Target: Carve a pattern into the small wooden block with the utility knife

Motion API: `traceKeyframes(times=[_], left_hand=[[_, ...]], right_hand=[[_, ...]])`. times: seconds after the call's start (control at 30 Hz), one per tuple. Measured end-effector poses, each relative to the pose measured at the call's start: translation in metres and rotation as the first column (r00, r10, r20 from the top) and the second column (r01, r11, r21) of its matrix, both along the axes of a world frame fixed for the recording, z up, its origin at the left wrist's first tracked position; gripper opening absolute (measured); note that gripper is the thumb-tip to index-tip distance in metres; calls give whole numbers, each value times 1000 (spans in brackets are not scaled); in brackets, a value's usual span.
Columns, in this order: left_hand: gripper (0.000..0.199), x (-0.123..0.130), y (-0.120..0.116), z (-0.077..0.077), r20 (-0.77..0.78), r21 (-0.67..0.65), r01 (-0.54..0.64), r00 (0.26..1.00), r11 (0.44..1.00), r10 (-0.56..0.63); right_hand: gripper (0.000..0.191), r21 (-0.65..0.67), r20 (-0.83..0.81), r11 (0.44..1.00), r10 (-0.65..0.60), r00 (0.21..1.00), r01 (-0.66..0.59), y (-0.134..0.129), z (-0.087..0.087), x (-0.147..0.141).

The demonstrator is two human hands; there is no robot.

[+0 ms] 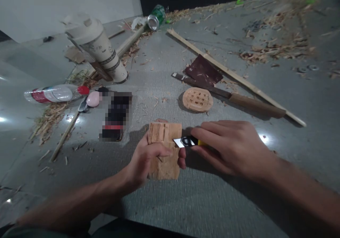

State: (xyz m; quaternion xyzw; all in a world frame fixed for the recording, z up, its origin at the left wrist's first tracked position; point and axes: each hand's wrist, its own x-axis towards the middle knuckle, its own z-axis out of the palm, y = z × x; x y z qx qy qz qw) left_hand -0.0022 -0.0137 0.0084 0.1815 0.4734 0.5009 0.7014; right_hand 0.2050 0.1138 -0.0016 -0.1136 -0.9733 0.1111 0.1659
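My left hand point(143, 156) grips a pale wooden block point(165, 167), thumb across its face and fingertips showing at its right edge. Grooves and cut marks run across the block's upper part. In my right hand point(228, 146) is a utility knife point(187, 141) with a yellow and black body. Its short blade points left and meets the block's right side near a notch. Just beyond the hands lies an oval wooden piece point(198, 100) with a grid of small holes. Behind that rests a long tool with a wooden handle point(256, 105) and a dark flat blade.
A dark red sandpaper sheet point(203, 69) and a long wooden stick point(233, 75) lie at the back right. On the left are a phone point(117, 115), a paper cup stack point(106, 54), a plastic bottle point(55, 94) and a spoon point(83, 105). A green can point(156, 17) lies farther back. Shavings litter the floor.
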Motion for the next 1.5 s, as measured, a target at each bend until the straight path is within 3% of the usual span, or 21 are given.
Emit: traceKeyframes(times=[0.17,0.5,0.8,0.9,0.97,1.0,1.03,1.07,1.2,1.37,1.5], left_hand=[[28,0,-3,0,-16,7,2,1000,1000,-2],[31,-5,-5,1,108,155,56,991,986,-73],[29,-11,-1,4,64,159,84,993,984,-96],[33,-5,-5,2,102,110,179,976,978,-190],[39,-1,-6,0,182,67,309,931,949,-316],[41,0,-6,-2,223,72,344,910,936,-351],[42,-1,-5,-4,196,63,288,935,956,-295],[41,-2,-3,-5,161,72,229,958,971,-238],[30,-9,4,-6,-20,82,51,999,995,-50],[31,-7,6,-1,-51,36,39,998,999,-37],[36,-6,6,1,-29,-15,10,1000,1000,-10]], right_hand=[[29,25,-8,1000,14,1000,-14,1,-2,2],[20,310,-164,945,-59,985,108,-7,2,1],[15,331,-186,933,-83,979,142,-9,-1,-4],[17,281,-205,923,-209,956,263,4,1,2],[17,213,-302,845,-421,855,491,18,2,10],[18,182,-297,816,-486,822,548,25,2,13],[19,170,-296,796,-521,801,581,29,2,16],[19,156,-304,806,-511,804,572,32,1,18],[19,119,-238,928,-319,917,354,22,-5,11],[25,132,-137,980,-132,982,151,5,-6,-1],[28,113,-72,992,-50,996,58,0,-6,-4]])
